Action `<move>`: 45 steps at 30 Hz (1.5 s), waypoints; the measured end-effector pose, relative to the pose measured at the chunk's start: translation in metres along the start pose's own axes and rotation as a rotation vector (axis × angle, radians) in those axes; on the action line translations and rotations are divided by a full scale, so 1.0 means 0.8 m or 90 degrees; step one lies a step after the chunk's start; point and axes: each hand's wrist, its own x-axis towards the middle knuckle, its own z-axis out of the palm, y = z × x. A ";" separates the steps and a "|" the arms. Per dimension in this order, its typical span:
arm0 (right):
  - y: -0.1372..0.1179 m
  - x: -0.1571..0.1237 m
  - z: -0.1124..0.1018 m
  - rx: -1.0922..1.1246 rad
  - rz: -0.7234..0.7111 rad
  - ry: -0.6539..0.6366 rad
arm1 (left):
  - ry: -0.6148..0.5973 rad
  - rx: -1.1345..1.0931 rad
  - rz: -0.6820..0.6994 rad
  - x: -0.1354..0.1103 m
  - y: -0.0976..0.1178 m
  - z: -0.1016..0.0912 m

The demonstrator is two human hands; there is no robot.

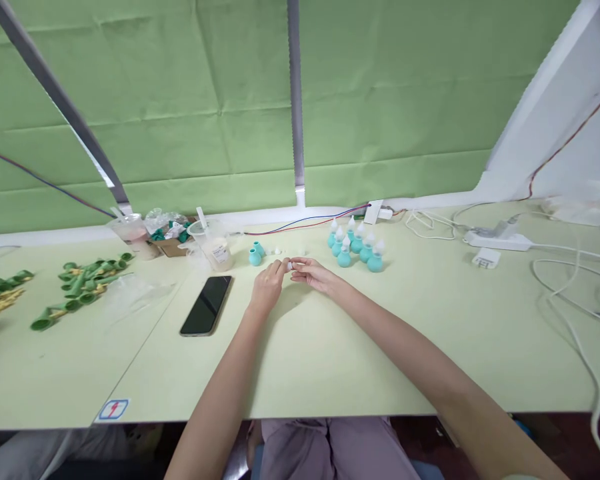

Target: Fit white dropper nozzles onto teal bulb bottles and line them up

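My left hand point(269, 285) and my right hand point(314, 274) meet above the table, fingertips pinched together around a small white piece point(289, 266). It resembles a nozzle cap, though the fingers cover most of it. Just beyond my left hand stand two small turquoise bottles point(255, 257) without white tops. Beside them lie a few little white parts point(279, 251). To the right of my right hand, several turquoise bottles point(344, 258) with pointed white nozzle tops stand upright in a loose group.
A black phone point(207, 305) lies left of my arms. Behind it are a drink cup point(217, 252), another cup point(136, 238) and a cardboard box point(173, 247). Green parts point(83, 283) and a plastic bag point(135, 297) lie left. A power strip point(500, 240) and white cables occupy the right.
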 end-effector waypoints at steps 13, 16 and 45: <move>-0.012 -0.004 -0.022 -0.068 0.074 -0.058 | 0.067 -0.096 0.085 0.004 0.000 -0.011; -0.018 -0.005 -0.020 -0.080 0.076 -0.059 | 0.061 -0.114 0.087 0.009 0.001 -0.015; -0.029 -0.019 0.037 -0.345 -0.279 0.148 | 0.142 -0.422 -0.300 0.007 0.009 0.004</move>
